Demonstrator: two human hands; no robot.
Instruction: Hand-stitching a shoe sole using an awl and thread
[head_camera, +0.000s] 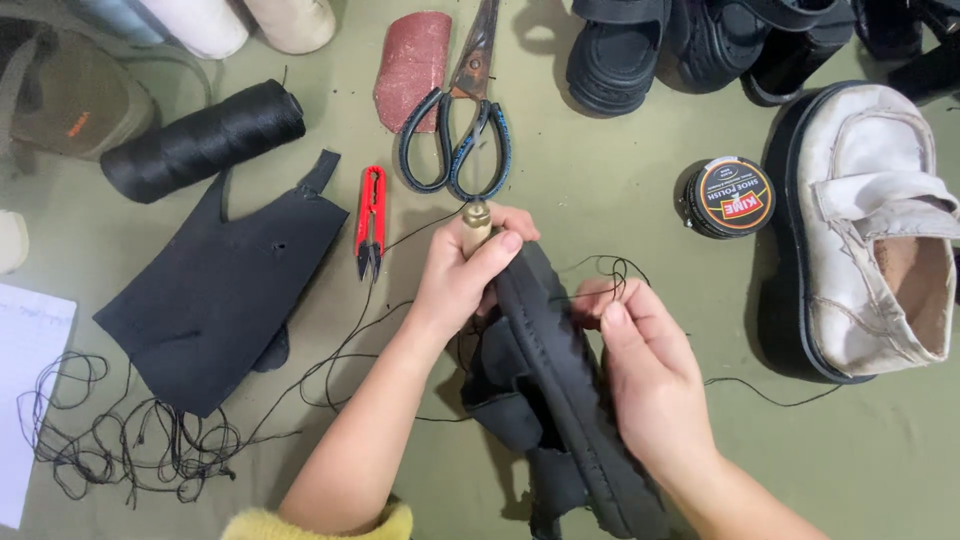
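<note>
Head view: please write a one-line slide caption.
Two hands stitch a black sandal with an awl and thread.

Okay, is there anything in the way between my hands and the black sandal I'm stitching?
Nothing visible is. The left hand grips a wooden-handled tool right against the black sandal, and the right hand lies on its strap edge, pinching black thread.

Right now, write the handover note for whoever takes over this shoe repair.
Left hand: grip shut on a wooden-handled awl, pressed to the black sandal.
Right hand: pinching black thread at the sandal's edge and steadying the sole.
Nearby on the green mat: scissors, red snips, thread spool, polish tin.
Done: how many stitches are in cannot be told.
Left: edge stitching appears under way; loose thread untrimmed.
</note>
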